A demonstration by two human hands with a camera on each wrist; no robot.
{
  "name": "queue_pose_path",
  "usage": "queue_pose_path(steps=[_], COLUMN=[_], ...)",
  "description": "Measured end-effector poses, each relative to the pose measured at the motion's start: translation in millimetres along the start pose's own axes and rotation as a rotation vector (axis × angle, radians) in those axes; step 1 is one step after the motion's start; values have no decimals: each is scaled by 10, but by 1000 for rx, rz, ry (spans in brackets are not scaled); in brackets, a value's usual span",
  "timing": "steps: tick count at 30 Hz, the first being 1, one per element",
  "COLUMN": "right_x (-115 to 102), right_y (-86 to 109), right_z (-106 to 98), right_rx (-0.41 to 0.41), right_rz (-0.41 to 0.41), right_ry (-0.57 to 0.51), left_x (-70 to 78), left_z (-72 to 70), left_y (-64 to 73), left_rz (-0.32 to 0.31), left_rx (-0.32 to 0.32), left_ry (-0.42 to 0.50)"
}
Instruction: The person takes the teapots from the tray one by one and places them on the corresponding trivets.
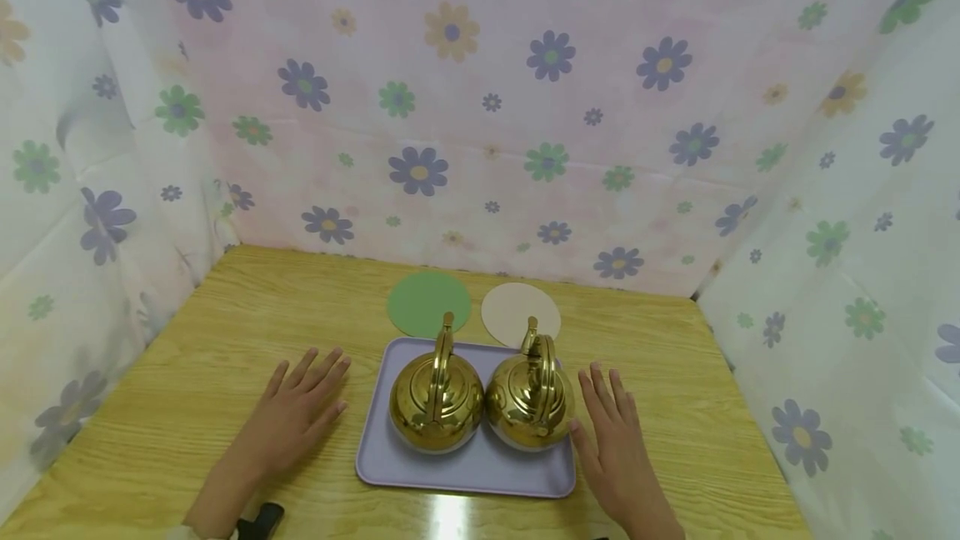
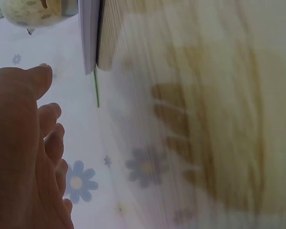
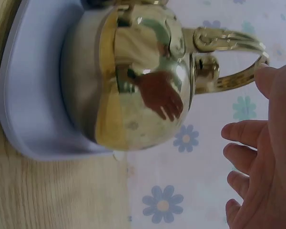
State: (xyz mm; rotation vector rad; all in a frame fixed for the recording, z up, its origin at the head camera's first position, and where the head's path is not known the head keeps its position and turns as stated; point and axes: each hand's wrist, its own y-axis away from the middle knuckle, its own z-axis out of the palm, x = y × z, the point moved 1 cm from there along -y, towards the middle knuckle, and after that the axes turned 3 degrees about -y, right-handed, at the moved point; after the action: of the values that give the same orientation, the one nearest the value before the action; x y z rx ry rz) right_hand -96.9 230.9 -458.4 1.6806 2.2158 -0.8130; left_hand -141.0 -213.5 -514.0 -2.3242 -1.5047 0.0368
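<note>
Two shiny gold kettles stand side by side on a lavender tray (image 1: 465, 476). The left kettle (image 1: 420, 407) and the right kettle (image 1: 517, 419) both have upright arched handles. Left of the tray, my left hand (image 1: 288, 419) is held palm down with its fingers spread, holding nothing. My right hand (image 1: 618, 448) is beside the tray's right edge, fingers extended and empty, its thumb close to the right kettle. In the right wrist view that kettle (image 3: 133, 95) shows a reflection of a hand on its polished side.
Behind the tray, a green round mat (image 1: 427, 304) and a beige round mat (image 1: 517, 311) lie flat on the wooden table (image 1: 285, 298). Flower-printed cloth (image 1: 487, 132) hangs around the back and both sides. A black band (image 1: 260, 521) is at my left wrist.
</note>
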Motion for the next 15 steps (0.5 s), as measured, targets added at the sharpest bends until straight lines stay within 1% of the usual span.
queue_pose_path(steps=[7,11,15], right_x=[-130,-184,-221], right_y=[40,44,40], right_z=[87,129,160], right_rx=[52,68,82], right_rz=[-36,-46,-59], right_ry=[-80,-120,-169], left_x=[112,185,241], left_z=[7,28,58], left_y=[-28,-49,-62], left_rz=[5,19,11], left_rx=[-40,-28,-30], left_ry=[57,96,119])
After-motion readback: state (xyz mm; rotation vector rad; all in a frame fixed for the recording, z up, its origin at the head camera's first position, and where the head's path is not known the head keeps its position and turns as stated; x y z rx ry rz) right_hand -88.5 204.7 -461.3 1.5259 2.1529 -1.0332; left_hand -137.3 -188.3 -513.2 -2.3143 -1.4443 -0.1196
